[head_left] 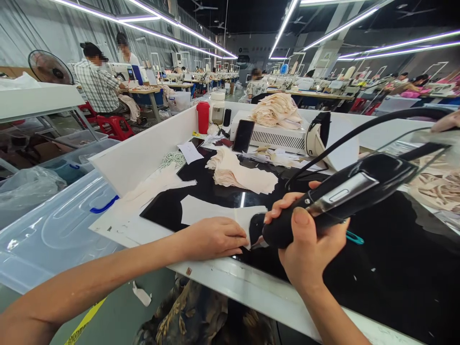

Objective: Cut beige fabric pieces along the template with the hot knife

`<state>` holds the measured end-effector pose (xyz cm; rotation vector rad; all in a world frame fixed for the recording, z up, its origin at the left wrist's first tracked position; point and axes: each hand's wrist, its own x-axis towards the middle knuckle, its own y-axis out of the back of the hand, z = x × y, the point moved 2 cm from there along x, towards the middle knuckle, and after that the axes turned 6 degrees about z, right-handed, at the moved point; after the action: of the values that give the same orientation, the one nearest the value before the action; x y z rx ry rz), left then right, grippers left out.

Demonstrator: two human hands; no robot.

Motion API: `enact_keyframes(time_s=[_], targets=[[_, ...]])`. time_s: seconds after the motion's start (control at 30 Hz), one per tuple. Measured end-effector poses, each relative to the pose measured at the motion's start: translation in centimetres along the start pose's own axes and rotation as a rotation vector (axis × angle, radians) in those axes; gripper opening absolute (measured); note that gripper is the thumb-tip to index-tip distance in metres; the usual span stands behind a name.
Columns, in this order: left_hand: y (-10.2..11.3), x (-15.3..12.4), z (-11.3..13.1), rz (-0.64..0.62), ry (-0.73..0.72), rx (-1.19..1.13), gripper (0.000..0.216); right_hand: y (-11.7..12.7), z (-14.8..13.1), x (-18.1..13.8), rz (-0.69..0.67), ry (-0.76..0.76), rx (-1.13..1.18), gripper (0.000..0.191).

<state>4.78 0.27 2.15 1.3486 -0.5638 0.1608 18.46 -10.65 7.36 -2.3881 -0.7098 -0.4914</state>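
Left hand (215,238) flat, right hand (309,239) clenched

A large factory hall with a dark ceiling (251,14) crossed by long strips of white light (172,38). Grey curtains (53,33) hang along the left wall. Rows of sewing tables (316,93) run into the distance, with people seated at them. A fan (50,68) stands at the left, near red stools (115,127). Clear plastic bins (57,230) sit beside the tabletop (143,153).
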Motion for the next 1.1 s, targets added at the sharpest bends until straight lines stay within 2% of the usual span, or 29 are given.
enact_keyframes(time_s=[0.4, 0.6, 1.1], targets=[[-0.33, -0.24, 0.03, 0.102, -0.122, 0.192, 0.032, 0.05, 0.02, 0.23, 0.019, -0.001, 0.022, 0.048], [-0.31, -0.11, 0.27, 0.104, -0.144, 0.268, 0.034, -0.05, 0.03, 0.16, 0.031, -0.010, 0.041, 0.048], [-0.03, -0.42, 0.33, 0.131, -0.159, 0.251, 0.033, -0.02, 0.29, 0.33, 0.047, -0.025, 0.024, 0.049]])
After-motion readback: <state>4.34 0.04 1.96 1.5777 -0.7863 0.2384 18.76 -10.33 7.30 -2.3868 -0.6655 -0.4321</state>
